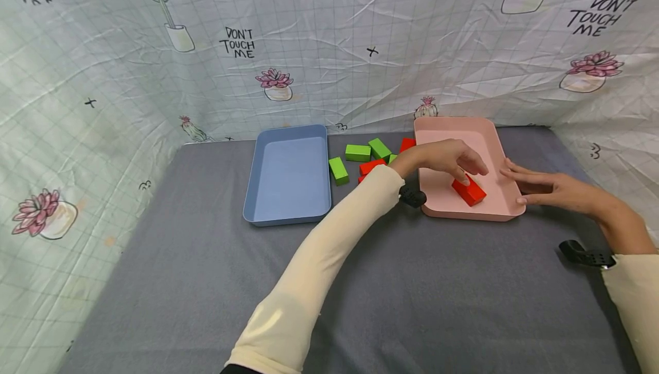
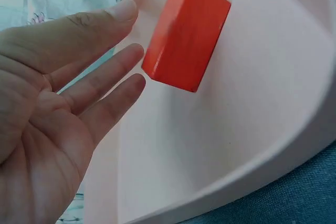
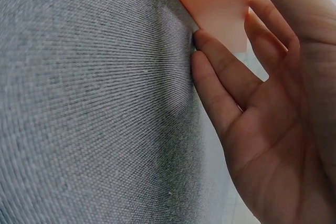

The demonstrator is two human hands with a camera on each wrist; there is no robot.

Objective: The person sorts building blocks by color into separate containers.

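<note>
A red block (image 1: 469, 190) is in the pink tray (image 1: 432, 212). My left hand (image 1: 448, 156) reaches over the tray right beside that block. In the left wrist view, the thumb and fingers of the left hand (image 2: 63, 87) are spread, and a small gap separates them from the red block (image 2: 189, 38). The block looks tilted there; I cannot tell whether it lies flat on the tray floor. At the tray's right side, my right hand (image 1: 561, 191) touches the outer wall with extended fingers. The right wrist view shows its fingertips (image 3: 202, 40) against the pink wall (image 3: 220, 9).
Several green blocks (image 1: 357, 152) and red blocks (image 1: 373, 166) lie between the two trays, partly hidden by the left forearm. To their left stands a blue tray (image 1: 280, 221). A grey cloth (image 1: 206, 282) covers the table, and a printed curtain (image 1: 329, 36) hangs behind.
</note>
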